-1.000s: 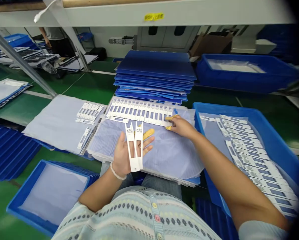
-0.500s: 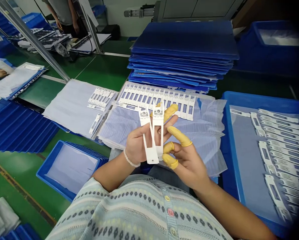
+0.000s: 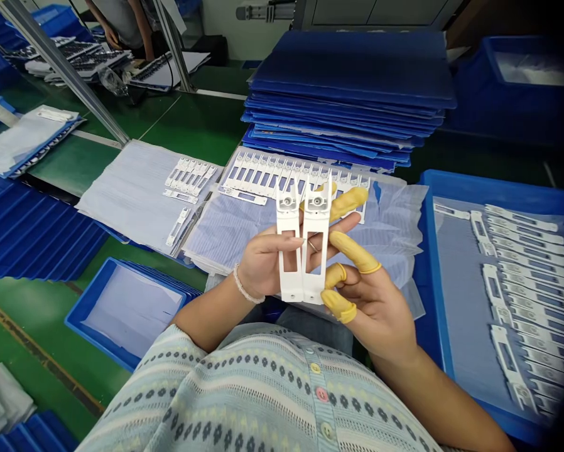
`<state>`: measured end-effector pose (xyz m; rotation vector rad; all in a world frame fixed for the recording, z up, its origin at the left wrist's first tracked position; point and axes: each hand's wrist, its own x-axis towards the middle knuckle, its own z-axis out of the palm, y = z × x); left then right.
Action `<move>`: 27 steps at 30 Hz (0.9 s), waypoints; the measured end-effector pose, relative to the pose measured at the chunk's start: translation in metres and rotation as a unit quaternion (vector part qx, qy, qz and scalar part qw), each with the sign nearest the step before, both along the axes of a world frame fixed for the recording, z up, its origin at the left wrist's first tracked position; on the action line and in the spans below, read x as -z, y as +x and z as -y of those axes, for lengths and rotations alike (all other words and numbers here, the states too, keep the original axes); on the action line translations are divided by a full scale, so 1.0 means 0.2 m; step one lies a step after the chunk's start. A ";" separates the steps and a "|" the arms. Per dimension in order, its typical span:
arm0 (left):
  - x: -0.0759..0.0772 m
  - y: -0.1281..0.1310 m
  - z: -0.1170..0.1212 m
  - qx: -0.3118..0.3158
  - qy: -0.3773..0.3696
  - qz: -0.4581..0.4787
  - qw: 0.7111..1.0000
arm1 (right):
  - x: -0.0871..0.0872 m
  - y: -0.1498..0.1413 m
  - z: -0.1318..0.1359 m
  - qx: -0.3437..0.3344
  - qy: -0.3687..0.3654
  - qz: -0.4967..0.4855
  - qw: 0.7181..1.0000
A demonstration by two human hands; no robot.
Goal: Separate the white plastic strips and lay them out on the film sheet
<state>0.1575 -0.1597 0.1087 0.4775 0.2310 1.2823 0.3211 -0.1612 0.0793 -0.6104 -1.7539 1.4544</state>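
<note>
Two long white plastic frames, the left frame (image 3: 288, 220) and the right frame (image 3: 316, 220), stand side by side above my lap, each with a rectangular window and a round fitting near its forked top. My left hand (image 3: 267, 260) is closed around them, its thumb across the left frame and its fingers behind both. Yellow finger cots cover some fingertips of both hands. My right hand (image 3: 376, 295) has its thumb and fingers at the lower right edge of the right frame, gripping it there. Behind them lies a row of similar white frames (image 3: 258, 172) on film sheets.
A blue tray (image 3: 444, 282) at right holds several white frames. Blue sheets (image 3: 352, 69) are stacked at the back. More frames lie on a white-covered pile (image 3: 126, 182) at left. Blue trays (image 3: 88, 314) stand lower left. A person (image 3: 122, 25) is at the back left.
The two frames, crossed at an angle before, now stand nearly parallel and edge to edge. Both hands have moved slightly to the right.
</note>
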 end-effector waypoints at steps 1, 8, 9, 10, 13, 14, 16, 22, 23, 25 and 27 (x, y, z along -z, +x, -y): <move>0.00 0.00 0.00 0.001 0.000 -0.009 1.000 | 0.00 0.00 0.00 0.002 0.002 0.002 1.000; -0.02 -0.01 0.02 0.009 -0.023 -0.078 0.997 | 0.00 0.02 -0.01 -0.001 0.032 -0.004 0.999; -0.02 -0.01 0.03 0.010 -0.030 -0.080 0.996 | 0.01 0.02 -0.01 -0.004 0.046 -0.006 0.999; -0.02 -0.01 0.03 0.012 -0.030 -0.079 0.996 | 0.02 0.02 -0.02 -0.007 0.063 -0.006 0.998; -0.01 -0.02 0.05 0.035 0.003 -0.069 0.997 | 0.03 0.04 -0.03 0.001 0.146 0.024 0.989; 0.00 -0.02 0.05 0.044 0.018 -0.066 0.997 | 0.02 0.05 -0.03 0.019 0.189 0.043 0.981; 0.01 -0.03 0.05 0.046 0.035 -0.063 0.996 | 0.00 0.07 -0.02 0.077 0.285 0.075 0.952; 0.03 -0.03 0.06 0.037 -0.009 -0.089 0.995 | -0.09 0.09 -0.02 0.053 0.501 0.128 0.854; 0.04 -0.03 0.06 0.041 -0.018 -0.096 0.994 | -0.09 0.09 -0.02 0.034 0.520 0.142 0.841; 0.05 -0.03 0.05 0.040 -0.029 -0.108 0.993 | -0.09 0.07 -0.03 0.016 0.540 0.182 0.821; 0.07 -0.03 0.05 0.036 -0.038 -0.116 0.992 | -0.08 0.06 -0.04 0.007 0.540 0.217 0.813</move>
